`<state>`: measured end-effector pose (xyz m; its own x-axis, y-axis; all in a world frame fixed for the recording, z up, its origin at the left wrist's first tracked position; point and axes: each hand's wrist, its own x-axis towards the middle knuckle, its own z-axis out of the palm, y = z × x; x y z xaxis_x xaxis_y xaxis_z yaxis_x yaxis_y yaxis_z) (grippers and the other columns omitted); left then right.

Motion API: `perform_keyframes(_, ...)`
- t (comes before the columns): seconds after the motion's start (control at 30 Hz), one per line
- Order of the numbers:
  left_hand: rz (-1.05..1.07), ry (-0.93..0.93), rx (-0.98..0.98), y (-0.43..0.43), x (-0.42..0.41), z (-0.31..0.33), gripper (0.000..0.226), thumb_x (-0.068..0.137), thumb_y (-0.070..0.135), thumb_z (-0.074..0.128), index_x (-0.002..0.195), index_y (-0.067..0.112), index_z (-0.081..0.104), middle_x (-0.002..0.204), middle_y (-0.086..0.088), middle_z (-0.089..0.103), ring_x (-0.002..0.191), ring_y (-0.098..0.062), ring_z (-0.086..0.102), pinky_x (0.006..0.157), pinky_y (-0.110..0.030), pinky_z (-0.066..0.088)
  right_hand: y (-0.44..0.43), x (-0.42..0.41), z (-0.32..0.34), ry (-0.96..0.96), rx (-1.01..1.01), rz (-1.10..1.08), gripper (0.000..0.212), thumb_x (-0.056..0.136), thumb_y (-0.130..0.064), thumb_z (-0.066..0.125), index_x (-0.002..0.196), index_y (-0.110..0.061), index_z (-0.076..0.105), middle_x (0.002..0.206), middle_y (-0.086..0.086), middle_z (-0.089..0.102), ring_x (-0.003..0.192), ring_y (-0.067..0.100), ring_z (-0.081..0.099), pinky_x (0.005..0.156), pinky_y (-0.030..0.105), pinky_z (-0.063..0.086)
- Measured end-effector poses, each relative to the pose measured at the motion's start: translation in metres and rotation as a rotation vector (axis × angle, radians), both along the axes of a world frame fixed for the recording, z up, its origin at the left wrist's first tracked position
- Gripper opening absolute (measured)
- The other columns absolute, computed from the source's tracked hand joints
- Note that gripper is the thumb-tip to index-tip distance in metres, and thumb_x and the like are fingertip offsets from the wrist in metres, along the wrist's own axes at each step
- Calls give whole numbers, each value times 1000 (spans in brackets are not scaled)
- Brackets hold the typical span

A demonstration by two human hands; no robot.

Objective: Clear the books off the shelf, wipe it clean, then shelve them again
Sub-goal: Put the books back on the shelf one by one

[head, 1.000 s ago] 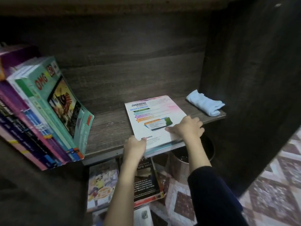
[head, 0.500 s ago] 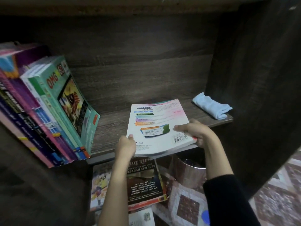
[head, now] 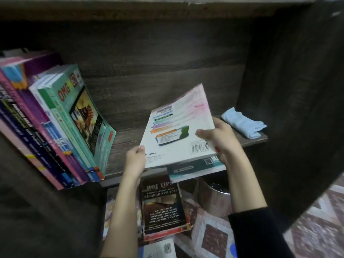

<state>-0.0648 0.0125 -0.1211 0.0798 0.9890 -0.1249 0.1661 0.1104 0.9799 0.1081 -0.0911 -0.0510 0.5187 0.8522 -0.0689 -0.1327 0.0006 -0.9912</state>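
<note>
Now my left hand (head: 135,161) and right hand (head: 221,140) clasp the tilted white book (head: 176,131) with curled fingers (head: 202,132), above the shelf (head: 126,146).

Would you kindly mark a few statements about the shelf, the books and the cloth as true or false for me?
1. The left hand and the right hand both grip the white book. True.
2. The blue cloth lies on the white book. False: it lies on the shelf, at its right end.
3. The row of books at the left leans tilted. True.
4. The HOT TIPS book stands in that row. False: it lies below the shelf.
5. The white book lies flat on the shelf. False: it is tilted, with its far edge raised.
</note>
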Motion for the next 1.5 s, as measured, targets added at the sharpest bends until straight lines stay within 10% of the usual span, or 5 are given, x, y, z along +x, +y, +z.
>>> perform_keyframes(0.4, 199, -63, 316, 2, -63, 48, 35, 100, 15, 44, 134, 12, 49, 133, -2, 53, 122, -14, 48, 108, -29, 33, 24, -101, 12, -466, 309, -52, 60, 85, -8, 59, 140, -27, 44, 127, -1, 60, 113, 23, 57, 99, 43, 46)
perform_keyframes(0.6, 140, -109, 609, -5, -83, 122, 36, 98, 21, 50, 133, 15, 49, 133, -3, 54, 121, -9, 50, 108, -30, 38, 35, -166, -24, -912, 381, -163, 69, 86, -2, 53, 148, -22, 32, 84, 21, 68, 68, 41, 61, 56, 38, 46)
perform_keyframes(0.77, 100, 220, 904, -6, -89, 164, 82, 88, 34, 64, 151, 16, 14, 156, -2, 21, 141, -9, 21, 112, -18, 18, 44, -200, -43, -999, 568, -173, 67, 81, -8, 42, 145, -21, 27, 101, 12, 71, 55, 29, 64, 42, 31, 48)
perform_keyframes(1.03, 353, 805, 1146, -10, -128, 144, 67, 87, 26, 53, 145, 5, 26, 150, 2, 33, 145, -18, 12, 109, -38, -22, 62, -212, -77, -1054, 487, 31, 70, 78, -2, 48, 141, -20, 24, 121, 15, 65, 58, 31, 66, 43, 38, 53)
perform_keyframes(1.5, 266, 1199, 1059, 0, -143, 148, 81, 65, 55, 67, 127, 10, 43, 143, 12, 42, 146, -15, 7, 105, -58, -19, 89, -186, -86, -838, 141, 615, 108, 79, -29, 73, 142, -56, -10, 158, -5, 21, 137, 27, 37, 107, 47, 37)
